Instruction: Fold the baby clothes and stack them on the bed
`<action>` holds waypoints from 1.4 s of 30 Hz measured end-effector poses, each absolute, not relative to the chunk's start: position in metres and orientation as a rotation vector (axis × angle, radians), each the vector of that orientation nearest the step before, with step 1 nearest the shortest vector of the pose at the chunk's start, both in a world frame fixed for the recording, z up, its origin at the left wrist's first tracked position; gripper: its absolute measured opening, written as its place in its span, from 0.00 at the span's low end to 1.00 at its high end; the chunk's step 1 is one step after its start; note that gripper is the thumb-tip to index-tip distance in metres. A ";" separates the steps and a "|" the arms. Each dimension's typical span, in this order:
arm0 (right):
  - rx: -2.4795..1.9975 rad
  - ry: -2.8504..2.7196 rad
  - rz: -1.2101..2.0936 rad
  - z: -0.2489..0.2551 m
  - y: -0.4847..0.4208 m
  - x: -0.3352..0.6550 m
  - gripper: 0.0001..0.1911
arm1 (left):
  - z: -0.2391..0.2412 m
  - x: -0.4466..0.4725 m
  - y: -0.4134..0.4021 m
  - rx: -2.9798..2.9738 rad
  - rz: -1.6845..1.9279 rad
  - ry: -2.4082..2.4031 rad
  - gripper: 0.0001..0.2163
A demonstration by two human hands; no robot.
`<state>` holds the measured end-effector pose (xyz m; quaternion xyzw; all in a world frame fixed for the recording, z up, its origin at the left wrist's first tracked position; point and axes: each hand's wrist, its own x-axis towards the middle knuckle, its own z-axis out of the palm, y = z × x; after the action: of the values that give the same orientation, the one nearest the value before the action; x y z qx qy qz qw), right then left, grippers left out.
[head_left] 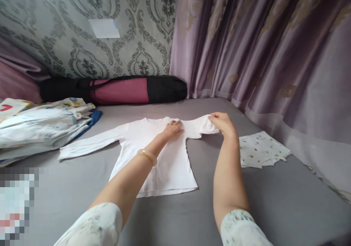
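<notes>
A small white long-sleeved shirt (170,165) lies spread on the grey bed sheet (175,220), its collar away from me. One sleeve stretches out to the left. My left hand (174,129) rests flat on the shirt near the right shoulder, fingers extended. The other sleeve is pinched by my right hand (221,123) near its cuff end, slightly raised from the sheet. That sleeve looks bunched or folded close to my fingers. A bangle circles my left wrist.
A pile of folded clothes (41,125) sits at the left. Along the wall lies a long black and pink bag (120,90). A small patterned garment (263,149) lies flat at the right, beside the purple curtain (246,37). The lower left corner is pixelated.
</notes>
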<state>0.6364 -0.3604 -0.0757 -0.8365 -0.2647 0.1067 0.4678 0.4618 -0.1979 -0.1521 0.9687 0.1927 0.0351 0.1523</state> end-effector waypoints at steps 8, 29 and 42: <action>-1.450 -0.397 0.589 -0.055 -0.353 0.614 0.09 | -0.144 0.466 -0.193 2.777 -0.072 0.556 0.23; -1.194 -0.297 0.883 -0.068 -0.293 0.565 0.07 | -0.128 0.447 -0.187 2.379 0.329 0.756 0.19; -1.218 -0.661 1.306 -0.093 -0.269 0.498 0.23 | -0.139 0.343 -0.183 1.110 0.593 0.868 0.24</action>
<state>0.4977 -0.2688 -0.0935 -0.5212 -0.2829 0.5587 0.5798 0.3426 -0.1833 -0.1391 0.5026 0.3928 0.2686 0.7218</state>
